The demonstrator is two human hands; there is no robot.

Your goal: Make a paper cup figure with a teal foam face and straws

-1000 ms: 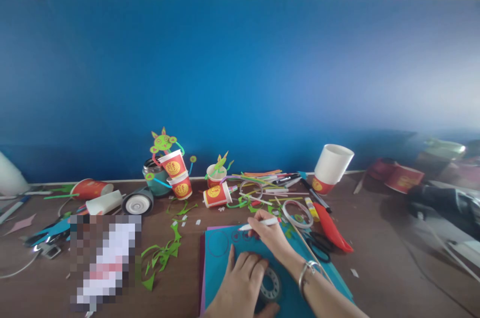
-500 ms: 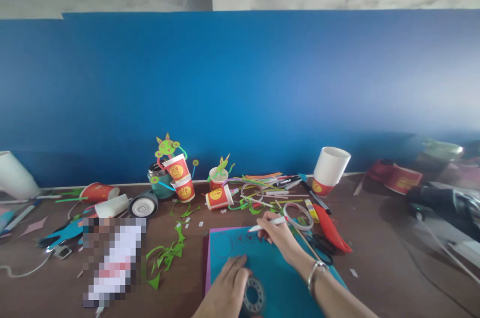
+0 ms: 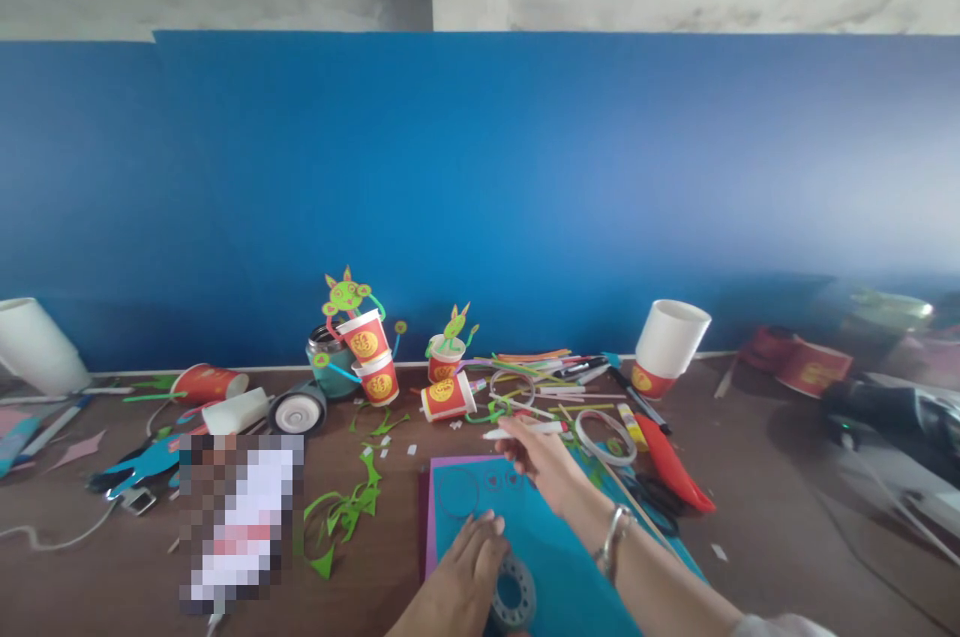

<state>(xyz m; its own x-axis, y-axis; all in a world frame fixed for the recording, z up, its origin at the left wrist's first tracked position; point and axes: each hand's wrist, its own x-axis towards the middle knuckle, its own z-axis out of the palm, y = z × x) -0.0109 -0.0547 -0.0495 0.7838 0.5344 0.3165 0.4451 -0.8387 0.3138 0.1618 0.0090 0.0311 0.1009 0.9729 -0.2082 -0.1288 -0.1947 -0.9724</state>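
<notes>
I see the tape roll (image 3: 528,607) lying on the blue paper (image 3: 577,577); a nudge from the left hand (image 3: 466,572) could slide both. Farther in, a low pass of the marker (image 3: 551,428) might streak the drawn circles. My left hand rests palm down, fingers nearly straight, beside the roll; I cannot tell whether it grips it. Beyond, my right hand (image 3: 538,452) pinches the marker near the paper's far edge.
</notes>
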